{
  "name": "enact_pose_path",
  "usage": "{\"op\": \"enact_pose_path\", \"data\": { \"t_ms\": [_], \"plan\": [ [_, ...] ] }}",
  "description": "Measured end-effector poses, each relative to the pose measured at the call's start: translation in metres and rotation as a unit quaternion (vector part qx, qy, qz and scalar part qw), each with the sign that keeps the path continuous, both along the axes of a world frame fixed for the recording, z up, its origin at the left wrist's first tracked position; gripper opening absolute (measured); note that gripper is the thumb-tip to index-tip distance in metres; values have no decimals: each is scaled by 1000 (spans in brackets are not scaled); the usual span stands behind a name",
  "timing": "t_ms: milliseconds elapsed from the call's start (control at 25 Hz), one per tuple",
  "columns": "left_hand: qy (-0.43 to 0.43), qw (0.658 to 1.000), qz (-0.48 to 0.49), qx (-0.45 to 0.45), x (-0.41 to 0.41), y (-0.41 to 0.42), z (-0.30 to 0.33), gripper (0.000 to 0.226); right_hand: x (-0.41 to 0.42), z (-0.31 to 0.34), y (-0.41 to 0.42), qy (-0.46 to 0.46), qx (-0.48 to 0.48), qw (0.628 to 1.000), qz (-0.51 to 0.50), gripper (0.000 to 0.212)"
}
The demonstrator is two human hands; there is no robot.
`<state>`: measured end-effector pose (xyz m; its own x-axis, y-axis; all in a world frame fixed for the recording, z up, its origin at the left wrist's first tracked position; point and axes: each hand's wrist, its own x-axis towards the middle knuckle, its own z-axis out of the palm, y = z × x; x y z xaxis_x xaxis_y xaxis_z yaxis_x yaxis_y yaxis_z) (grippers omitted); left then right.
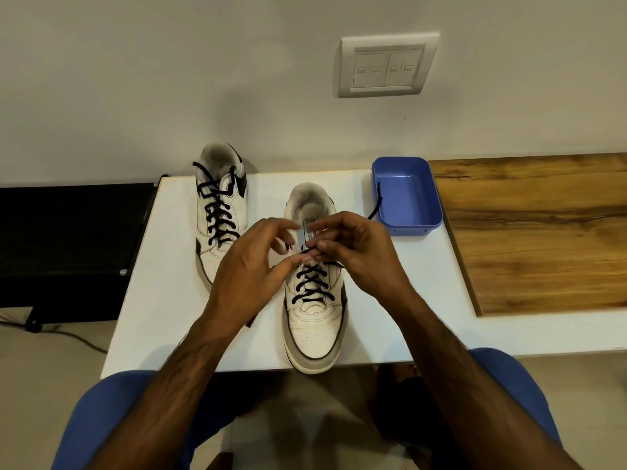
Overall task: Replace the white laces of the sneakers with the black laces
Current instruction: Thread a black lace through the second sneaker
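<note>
Both hands meet at centre frame over the near white leather sneaker (314, 320): the left hand (252, 266) and right hand (356, 245) pinch the thin black lace (310, 283) at the tongue, apparently to feed the next eyelet (lower rows crossed). Its tail runs toward the blue plastic tray (407, 198), right of centre on the white tabletop (169, 266); the far sneaker (220, 212), upper left, is laced.

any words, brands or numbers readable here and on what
Nothing reads clearly.
Tongue label of the near sneaker: print there, too blurred to read.
Insole: a faint mark, unreadable.
Wall switch plate: small marks on the switches, no legible text.
Far sneaker and blue tray: no text visible.
</note>
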<state>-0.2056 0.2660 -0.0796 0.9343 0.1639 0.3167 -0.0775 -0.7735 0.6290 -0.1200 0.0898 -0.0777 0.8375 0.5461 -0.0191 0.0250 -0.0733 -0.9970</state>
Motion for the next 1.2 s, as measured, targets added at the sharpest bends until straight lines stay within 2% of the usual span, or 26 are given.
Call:
{"op": "enact_pose_path", "data": {
  "t_ms": [80, 280, 360, 440, 560, 720, 920, 1080, 1200],
  "plan": [
    [-15, 998, -40, -40, 3, -4, -2, 38, 0, 0, 2, -10, 8, 1000, 4, 18],
    [-51, 994, -29, -91, 10, -12, -4, 26, 1, 1, 3, -15, 8, 999, -30, 20],
    [-67, 996, -27, -57, 11, -11, -9, 20, 7, 0, -4, -38, -25, 995, -85, 14],
    [-73, 997, -5, -1, 12, -8, -14, 17, 14, -2, -11, -45, -103, 984, -140, 9],
    [-66, 993, 33, 95, 14, -10, -19, 16, 10, -8, -7, -29, -216, 968, -126, 31],
    [-72, 980, 63, 171, 15, -11, -18, 14, 3, -13, 11, -17, -252, 958, -139, 46],
    [-48, 990, 75, 114, 19, -14, -22, 7, 11, -13, 0, -8, -224, 967, -118, 27],
    [-40, 992, 79, 85, 25, -19, -23, 7, 21, -12, -22, 85, -124, 987, -49, 17],
    [-44, 995, 70, 62, 28, -28, -22, 8, 23, -14, -25, 87, -120, 988, -34, 16]
  ]
}}
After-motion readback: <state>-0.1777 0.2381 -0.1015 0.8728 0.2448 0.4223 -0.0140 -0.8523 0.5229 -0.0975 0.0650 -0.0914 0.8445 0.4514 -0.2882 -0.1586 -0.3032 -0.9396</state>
